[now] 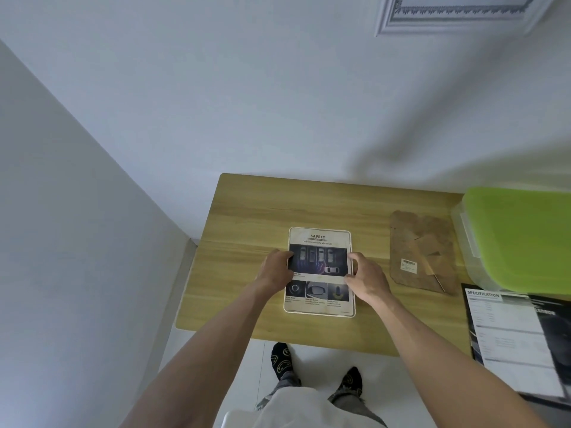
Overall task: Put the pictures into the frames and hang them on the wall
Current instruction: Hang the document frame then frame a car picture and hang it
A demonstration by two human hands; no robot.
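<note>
the scene is evenly and softly lit, rather cool in tone, with no hard glare. a broad, diffuse shadow is cast across the white wall [278, 88] from the upper right down toward the table [241, 211]. strong wide-angle distortion is seen at the edges, where straight lines are bent. the green lid [525, 236] and the printed sheet [513, 341] at the right edge are smeared by blur; the centre is rendered more sharply.

You have two hands in view: left hand [276, 267], right hand [367, 281]. One bench [247, 211]. Two frames: white frame [319, 271] on bench, ornate frame [457, 13] on wall. One brown backing board [421, 248]. One green-lidded box [522, 236]. One specification sheet [513, 338]. Two socked feet [281, 359].
</note>
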